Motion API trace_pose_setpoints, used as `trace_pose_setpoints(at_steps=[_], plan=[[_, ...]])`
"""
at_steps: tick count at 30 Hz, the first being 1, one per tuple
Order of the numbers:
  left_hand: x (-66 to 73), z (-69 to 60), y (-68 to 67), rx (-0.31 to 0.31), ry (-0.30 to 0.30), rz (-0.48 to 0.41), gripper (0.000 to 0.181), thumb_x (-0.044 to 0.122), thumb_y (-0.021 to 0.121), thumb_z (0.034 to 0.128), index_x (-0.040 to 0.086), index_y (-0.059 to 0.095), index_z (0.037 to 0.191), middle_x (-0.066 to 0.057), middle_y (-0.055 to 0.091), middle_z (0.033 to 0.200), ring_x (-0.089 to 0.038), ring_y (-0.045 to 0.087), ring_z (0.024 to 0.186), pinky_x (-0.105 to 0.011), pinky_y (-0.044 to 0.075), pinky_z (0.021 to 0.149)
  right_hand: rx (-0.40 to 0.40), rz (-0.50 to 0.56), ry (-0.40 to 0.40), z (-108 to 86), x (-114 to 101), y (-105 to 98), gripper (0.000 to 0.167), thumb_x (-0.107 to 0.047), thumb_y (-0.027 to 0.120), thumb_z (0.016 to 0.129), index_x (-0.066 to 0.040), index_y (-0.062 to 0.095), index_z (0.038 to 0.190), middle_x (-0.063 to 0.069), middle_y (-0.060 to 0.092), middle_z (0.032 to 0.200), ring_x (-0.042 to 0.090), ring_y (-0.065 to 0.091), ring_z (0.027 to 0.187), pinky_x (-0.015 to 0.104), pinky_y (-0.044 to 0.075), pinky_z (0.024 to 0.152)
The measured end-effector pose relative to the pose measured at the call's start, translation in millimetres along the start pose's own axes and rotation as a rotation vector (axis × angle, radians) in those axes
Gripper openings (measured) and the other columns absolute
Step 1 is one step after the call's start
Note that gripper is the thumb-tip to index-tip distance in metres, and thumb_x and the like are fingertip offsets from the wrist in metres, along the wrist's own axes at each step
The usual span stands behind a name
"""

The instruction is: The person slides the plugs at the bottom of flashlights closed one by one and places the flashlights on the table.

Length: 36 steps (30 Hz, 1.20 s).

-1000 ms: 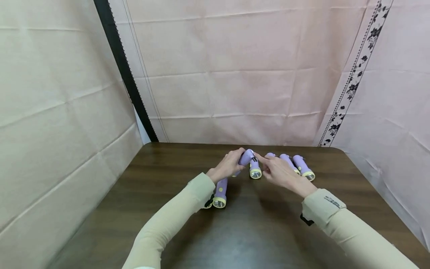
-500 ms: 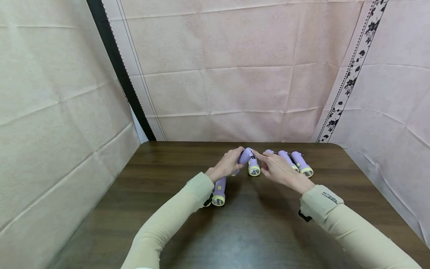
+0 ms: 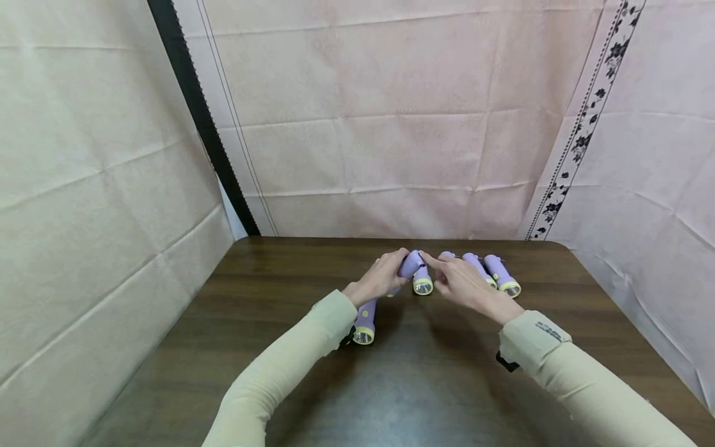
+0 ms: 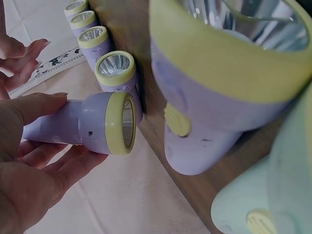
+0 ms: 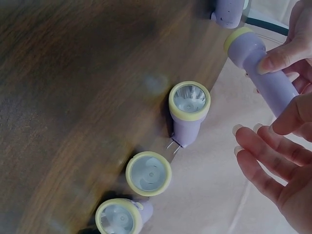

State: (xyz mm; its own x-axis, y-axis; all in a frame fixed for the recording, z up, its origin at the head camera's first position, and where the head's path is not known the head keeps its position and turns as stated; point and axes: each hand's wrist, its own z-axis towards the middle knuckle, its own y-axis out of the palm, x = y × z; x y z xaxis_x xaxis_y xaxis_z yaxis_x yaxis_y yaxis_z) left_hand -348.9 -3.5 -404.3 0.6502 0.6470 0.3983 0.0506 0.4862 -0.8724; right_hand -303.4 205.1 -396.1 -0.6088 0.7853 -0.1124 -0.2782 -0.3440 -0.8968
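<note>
The left hand [image 5: 297, 51] holds a purple flashlight [image 5: 269, 88] between thumb and fingers, tilted, its yellow rim toward the edge of the wood-grain bench [image 5: 73, 87]. The right hand [image 5: 285, 168] is beside its tail, one finger hiding the end, other fingers spread; contact cannot be told. Along the bench's edge lie an upright-lensed flashlight [image 5: 190, 117] with two metal prongs [image 5: 176, 149] at its tail, a second flashlight [image 5: 148, 174], a third flashlight [image 5: 116, 218] and, cut off, a purple flashlight body [image 5: 229, 12].
</note>
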Motion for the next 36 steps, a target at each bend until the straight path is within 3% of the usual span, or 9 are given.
trace_pose_setpoints(at_steps=[8,15,22,31,36], plan=[[0.4,-7.7,4.5,-0.014,-0.014,-0.007,0.045,0.007,0.072,0.0836,0.008,0.049,0.122,-0.01,0.065,0.11,-0.018,0.064,0.092,-0.027,0.052,0.074,0.004,0.025,0.002,-6.5,-0.3,9.0,0.066,-0.002,0.061,0.08,-0.012,0.046,0.143,-0.004,0.048,0.072,0.007,0.037,0.059,0.021,0.031,0.055],[6.1,-7.2,3.8,-0.039,-0.118,0.095,0.052,0.018,0.079,0.0764,0.012,0.043,0.113,-0.004,0.063,0.089,-0.016,0.062,0.074,-0.027,0.048,0.059,-0.02,0.058,0.013,-11.4,0.0,13.7,0.072,0.0,0.061,0.078,-0.014,0.042,0.146,-0.007,0.049,0.068,0.006,0.037,0.058,0.021,0.031,0.055],[9.0,-7.5,0.8,-0.081,-0.19,0.112,0.08,0.025,0.085,0.0709,0.017,0.036,0.133,-0.006,0.064,0.089,-0.019,0.061,0.07,-0.031,0.046,0.057,-0.014,0.057,0.001,-10.6,0.2,10.8,0.076,-0.001,0.061,0.079,-0.019,0.037,0.149,-0.007,0.051,0.071,0.006,0.039,0.06,0.022,0.033,0.057],[10.6,-8.2,6.4,-0.124,-0.286,0.226,0.06,0.042,0.082,0.0724,0.013,0.053,0.116,-0.005,0.065,0.095,-0.02,0.064,0.08,-0.034,0.051,0.068,-0.071,0.077,0.019,-8.7,0.2,1.7,0.075,-0.002,0.058,0.08,-0.022,0.036,0.15,-0.007,0.055,0.073,0.006,0.041,0.059,0.022,0.036,0.055],[12.0,-8.3,12.8,-0.147,-0.343,0.317,0.048,0.043,0.082,0.0724,0.012,0.059,0.102,-0.004,0.064,0.091,-0.02,0.063,0.079,-0.035,0.052,0.065,-0.077,0.08,0.031,-7.9,0.0,-0.4,0.073,-0.001,0.058,0.08,-0.019,0.039,0.148,-0.006,0.055,0.074,0.007,0.042,0.06,0.022,0.036,0.055]])
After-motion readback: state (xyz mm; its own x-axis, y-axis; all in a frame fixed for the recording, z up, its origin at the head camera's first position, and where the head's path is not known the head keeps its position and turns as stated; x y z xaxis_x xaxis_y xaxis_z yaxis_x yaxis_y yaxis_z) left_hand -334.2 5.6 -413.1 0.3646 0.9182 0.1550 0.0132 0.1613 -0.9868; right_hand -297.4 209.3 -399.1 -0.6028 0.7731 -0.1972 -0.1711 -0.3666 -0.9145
